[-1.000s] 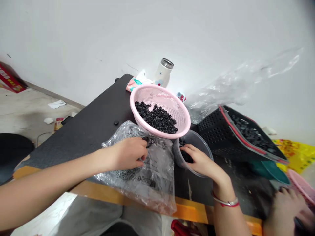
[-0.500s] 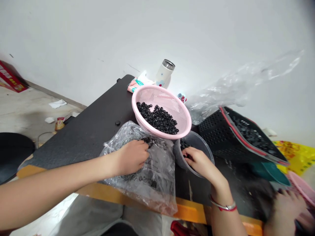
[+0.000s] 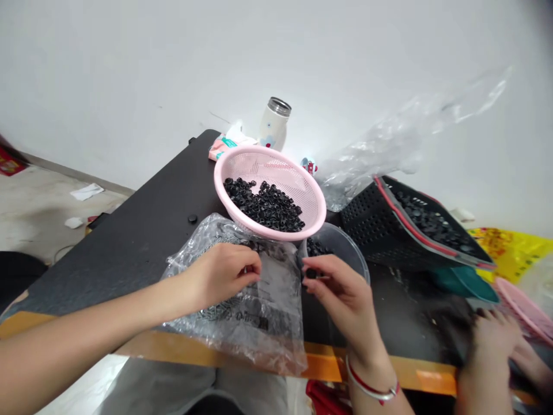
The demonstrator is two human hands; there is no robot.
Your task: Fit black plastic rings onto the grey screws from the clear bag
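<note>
My left hand (image 3: pixel 224 274) rests on a clear plastic bag (image 3: pixel 242 300) of small metal parts, its fingers pinched together on something I cannot make out. My right hand (image 3: pixel 341 294) is lifted just in front of a clear round tub (image 3: pixel 349 253) of black parts, with a small black ring (image 3: pixel 310 273) pinched in the fingertips. The two hands are close together, about a hand's width apart. Behind them stands a pink mesh colander (image 3: pixel 280 173) holding several black rings.
A black perforated crate (image 3: pixel 367 225) of dark parts tilts at the right. A white flask (image 3: pixel 273 124) and crumpled clear plastic (image 3: pixel 389 150) stand by the wall. Another person's hand (image 3: pixel 492 340) works at the lower right, near a pink basket (image 3: pixel 525 308). The black table (image 3: pixel 142 230) has an orange front edge.
My right hand has come out of the clear tub with a black ring and moved left toward my left hand. My left hand stayed on the bag. The view shifted slightly.
</note>
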